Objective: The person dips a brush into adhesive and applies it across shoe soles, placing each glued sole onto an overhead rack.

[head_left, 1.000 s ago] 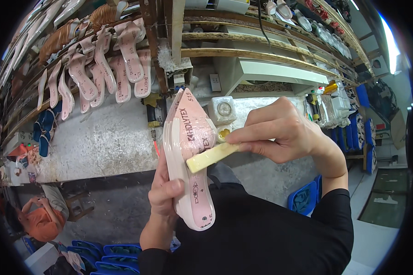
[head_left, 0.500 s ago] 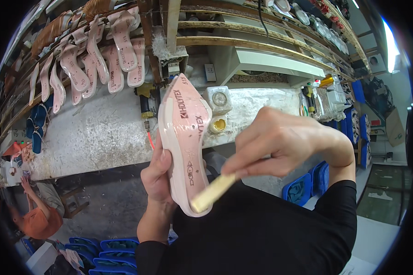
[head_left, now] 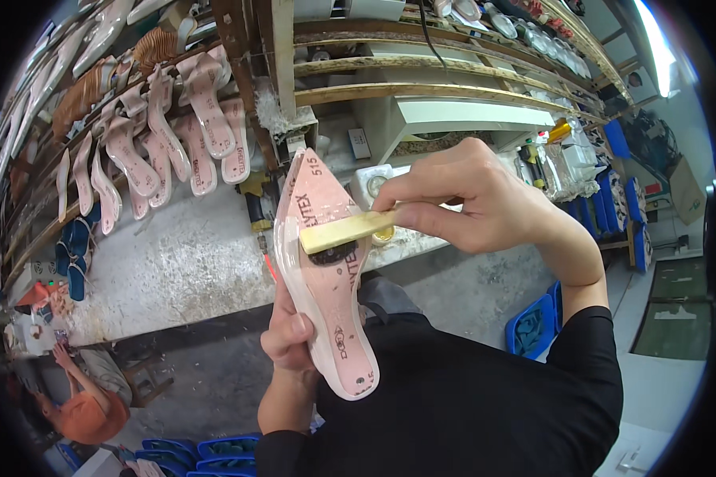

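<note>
My left hand (head_left: 288,338) grips a pointed shoe sole (head_left: 326,302) by its left edge, the thumb in front and the fingers hidden behind. The sole has a pink printed face and a pale, glossy rim; its tip points away from me. My right hand (head_left: 473,203) pinches a flat, pale yellow stick (head_left: 346,230) between thumb and fingers. The stick's far end lies across the wide front part of the sole. A dark patch (head_left: 336,254) shows just under that end; I cannot tell whether it is bristles or something else.
A worktable (head_left: 191,262) runs beyond the sole. Behind my right hand stand a white block-like container (head_left: 366,187) and a small pot of yellow liquid (head_left: 384,236), partly covered. Pink soles (head_left: 131,163) hang at the left. Blue bins (head_left: 533,326) stand right; a person (head_left: 91,413) works at lower left.
My right hand has moved the stick from the sole's heel end up to its wide front part. My left hand and the sole have shifted slightly right and toward me.
</note>
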### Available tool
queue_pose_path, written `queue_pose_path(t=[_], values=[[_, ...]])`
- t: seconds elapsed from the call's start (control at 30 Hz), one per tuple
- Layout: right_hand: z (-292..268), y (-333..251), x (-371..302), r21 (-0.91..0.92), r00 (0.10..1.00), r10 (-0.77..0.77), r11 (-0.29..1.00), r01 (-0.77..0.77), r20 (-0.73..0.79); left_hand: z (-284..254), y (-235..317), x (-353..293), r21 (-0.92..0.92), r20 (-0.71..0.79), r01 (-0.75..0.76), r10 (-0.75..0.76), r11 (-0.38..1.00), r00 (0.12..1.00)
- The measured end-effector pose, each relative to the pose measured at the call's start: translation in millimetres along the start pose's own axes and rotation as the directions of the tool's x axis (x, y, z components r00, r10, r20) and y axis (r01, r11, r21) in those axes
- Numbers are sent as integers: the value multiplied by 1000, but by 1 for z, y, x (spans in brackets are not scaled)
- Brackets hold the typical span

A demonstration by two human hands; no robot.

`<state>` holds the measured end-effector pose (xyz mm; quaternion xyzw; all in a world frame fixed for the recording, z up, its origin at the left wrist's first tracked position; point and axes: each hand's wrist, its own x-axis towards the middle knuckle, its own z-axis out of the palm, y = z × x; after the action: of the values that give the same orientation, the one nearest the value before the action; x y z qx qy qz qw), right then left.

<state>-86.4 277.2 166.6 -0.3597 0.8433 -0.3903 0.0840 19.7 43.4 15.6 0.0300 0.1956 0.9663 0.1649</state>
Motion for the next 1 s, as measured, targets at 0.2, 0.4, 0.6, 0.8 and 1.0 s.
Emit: queue_pose_path(t=[0.2, 0.4, 0.6, 0.8, 1.0], values=[[5, 12, 9, -252, 987, -126, 963, 98, -95, 2, 7, -2, 42, -17, -31, 32, 999, 999], [11, 1, -1, -124, 990, -138, 982, 142, 42, -1, 3, 2, 62, -106, -23, 29, 998, 994], [0, 2, -23, 141, 982, -187, 972, 189, -27, -2, -1, 8, -23, -18, 23, -23, 999, 1000], [-38, 19, -26, 13, 999, 29, 1000, -29, -28, 19, -17, 22, -213, 29, 76, -71, 974, 997], [-59, 10, -78, 279, 1000, 30, 960, -29, 2, 52, -26, 44, -120, 34, -13, 17, 993, 999]])
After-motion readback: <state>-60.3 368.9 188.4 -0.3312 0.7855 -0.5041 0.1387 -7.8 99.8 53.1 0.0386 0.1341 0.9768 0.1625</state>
